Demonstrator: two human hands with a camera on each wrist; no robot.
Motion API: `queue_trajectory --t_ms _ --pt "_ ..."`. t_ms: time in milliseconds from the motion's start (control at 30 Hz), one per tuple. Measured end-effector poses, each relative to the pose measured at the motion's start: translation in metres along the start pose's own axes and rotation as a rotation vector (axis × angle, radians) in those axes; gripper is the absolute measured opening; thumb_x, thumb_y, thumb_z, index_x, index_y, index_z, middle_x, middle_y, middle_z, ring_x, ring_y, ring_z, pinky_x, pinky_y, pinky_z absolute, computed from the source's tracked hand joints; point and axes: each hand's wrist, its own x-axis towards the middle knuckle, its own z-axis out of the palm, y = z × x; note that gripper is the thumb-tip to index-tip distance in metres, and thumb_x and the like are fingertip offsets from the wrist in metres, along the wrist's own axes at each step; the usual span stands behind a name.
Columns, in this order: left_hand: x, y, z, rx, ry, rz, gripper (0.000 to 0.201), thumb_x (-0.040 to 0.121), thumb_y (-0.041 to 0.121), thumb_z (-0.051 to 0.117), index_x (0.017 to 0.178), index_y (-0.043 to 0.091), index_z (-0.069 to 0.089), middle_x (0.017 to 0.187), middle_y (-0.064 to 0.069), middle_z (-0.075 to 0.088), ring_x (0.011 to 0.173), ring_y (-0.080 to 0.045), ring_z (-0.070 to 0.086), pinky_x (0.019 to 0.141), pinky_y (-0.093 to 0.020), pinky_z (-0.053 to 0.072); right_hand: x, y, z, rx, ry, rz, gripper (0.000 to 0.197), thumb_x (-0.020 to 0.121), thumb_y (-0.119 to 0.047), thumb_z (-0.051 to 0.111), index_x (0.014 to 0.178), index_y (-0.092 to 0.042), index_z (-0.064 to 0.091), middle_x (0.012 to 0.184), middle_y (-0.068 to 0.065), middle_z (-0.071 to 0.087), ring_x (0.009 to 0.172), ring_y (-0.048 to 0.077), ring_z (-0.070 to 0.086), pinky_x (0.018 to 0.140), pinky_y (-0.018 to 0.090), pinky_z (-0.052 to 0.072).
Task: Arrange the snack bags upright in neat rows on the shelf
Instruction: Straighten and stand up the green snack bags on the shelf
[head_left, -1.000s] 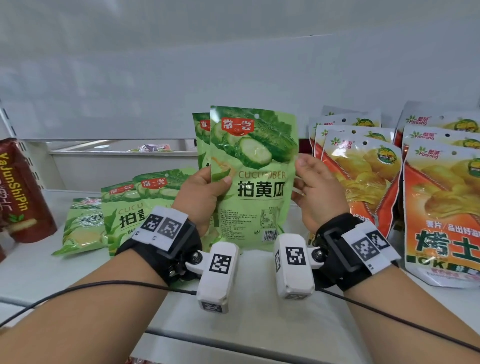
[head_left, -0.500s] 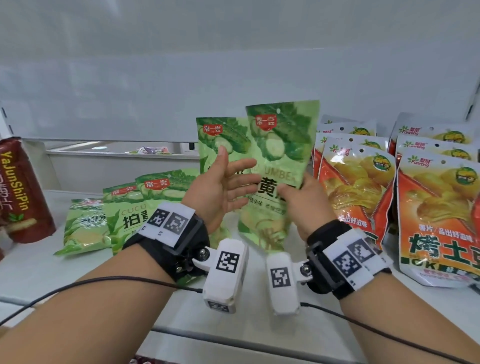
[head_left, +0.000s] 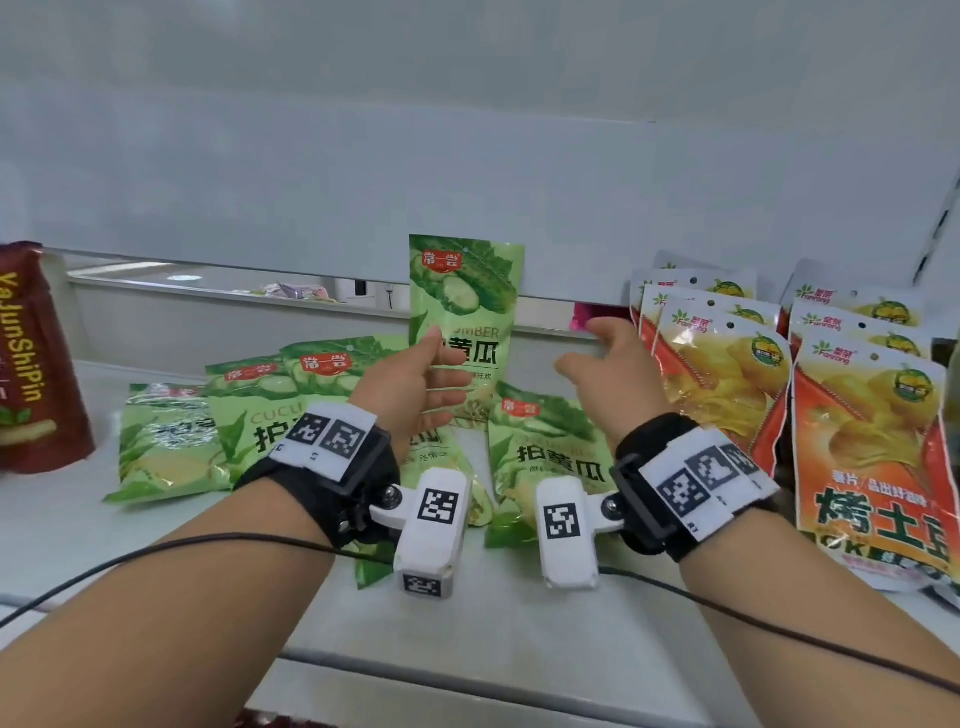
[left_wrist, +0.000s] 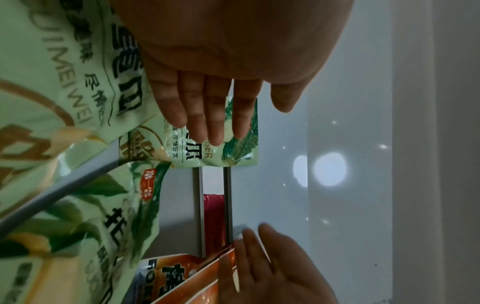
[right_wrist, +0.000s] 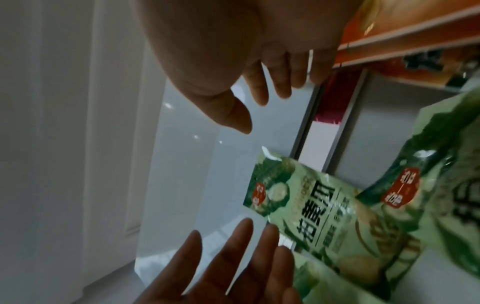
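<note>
With our left hand (head_left: 415, 384) and right hand (head_left: 613, 379) both spread, holding nothing, the upright cucumber bag (head_left: 464, 312) at the shelf's (head_left: 519, 623) back edge could topple forward unsupported.

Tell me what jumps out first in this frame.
A green cucumber snack bag stands upright at the back of the shelf, between the open left hand and right hand. More green bags lie flat to its left; orange chip bags stand in rows on the right.
</note>
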Motion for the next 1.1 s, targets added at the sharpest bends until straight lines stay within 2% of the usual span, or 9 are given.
queue_trajectory --t_ms 33,200,333,500,667,767,933,1033,1100 --pt "0.002 0.001 -0.004 0.002 0.005 0.001 0.04 0.098 0.047 0.041 0.088 0.018 0.067 0.082 0.0 0.071 0.071 -0.015 0.064 0.061 -0.026 0.049 0.004 -0.003 0.01 0.009 -0.062 0.011 0.052 0.085 -0.015 0.06 0.133 -0.016 0.042 0.131 0.001 0.046 0.075 0.0 0.048 0.061 0.006 0.042" --pt "0.013 0.01 -0.026 0.023 0.023 0.01 0.039 0.098 0.046 0.042 0.085 0.018 0.067 0.077 0.002 0.07 0.067 -0.013 0.062 0.058 -0.025 0.048 0.036 -0.016 0.055 0.054 -0.187 0.183 0.042 0.085 -0.013 0.059 0.126 -0.009 0.05 0.12 0.01 0.057 0.101 0.023 0.058 0.093 0.041 0.049" --pt "0.023 0.014 -0.04 0.039 0.029 0.017 0.038 0.098 0.045 0.043 0.084 0.018 0.065 0.075 0.001 0.068 0.065 -0.013 0.06 0.056 -0.024 0.046 0.065 -0.016 0.079 -0.005 -0.187 0.247 0.047 0.087 -0.011 0.058 0.13 -0.007 0.04 0.118 0.012 0.052 0.101 0.026 0.056 0.092 0.045 0.05" --pt "0.034 0.014 -0.051 0.025 0.044 0.002 0.036 0.097 0.045 0.045 0.087 0.016 0.064 0.079 -0.003 0.067 0.066 -0.014 0.058 0.057 -0.025 0.045 0.09 -0.01 0.093 0.094 -0.102 0.274 0.065 0.087 -0.023 0.06 0.143 -0.015 0.028 0.123 0.007 0.049 0.107 0.027 0.056 0.095 0.044 0.048" --pt "0.043 0.013 -0.052 0.021 0.057 -0.035 0.028 0.096 0.042 0.049 0.102 0.017 0.06 0.089 -0.005 0.065 0.067 -0.015 0.057 0.058 -0.026 0.045 0.095 -0.013 0.097 0.061 -0.062 0.095 0.02 0.092 -0.026 0.055 0.082 -0.011 0.064 0.08 0.005 0.061 0.076 0.022 0.055 0.085 0.047 0.05" --pt "0.049 0.013 -0.051 0.073 0.095 -0.006 0.034 0.093 0.038 0.055 0.119 0.015 0.056 0.097 -0.005 0.059 0.076 -0.017 0.056 0.063 -0.029 0.049 0.093 -0.022 0.088 0.163 0.046 0.037 0.027 0.092 -0.022 0.055 0.086 0.004 0.06 0.075 0.01 0.055 0.069 0.022 0.048 0.079 0.05 0.05" --pt "0.055 0.026 -0.045 0.273 0.153 0.18 0.061 0.087 0.044 0.061 0.141 0.025 0.039 0.125 -0.005 0.051 0.116 -0.028 0.052 0.099 -0.038 0.043 0.081 -0.045 0.052 0.349 0.127 -0.064 0.028 0.092 -0.02 0.056 0.064 -0.021 0.056 0.06 -0.002 0.051 0.053 0.012 0.046 0.052 0.026 0.041" --pt "0.057 0.039 -0.035 0.277 0.1 0.278 0.063 0.088 0.044 0.06 0.143 0.025 0.036 0.138 -0.005 0.046 0.117 -0.017 0.05 0.094 -0.029 0.034 0.071 -0.051 0.032 0.375 0.126 -0.122 0.028 0.092 -0.019 0.056 0.064 -0.021 0.055 0.061 0.0 0.048 0.053 0.012 0.042 0.045 0.02 0.039" --pt "0.055 0.044 -0.027 0.226 0.038 0.325 0.051 0.09 0.04 0.06 0.135 0.022 0.047 0.122 0.003 0.059 0.092 0.002 0.058 0.081 -0.017 0.041 0.065 -0.05 0.022 0.405 0.097 -0.132 0.029 0.093 -0.016 0.055 0.064 -0.02 0.056 0.06 -0.002 0.05 0.054 0.012 0.042 0.046 0.02 0.039"
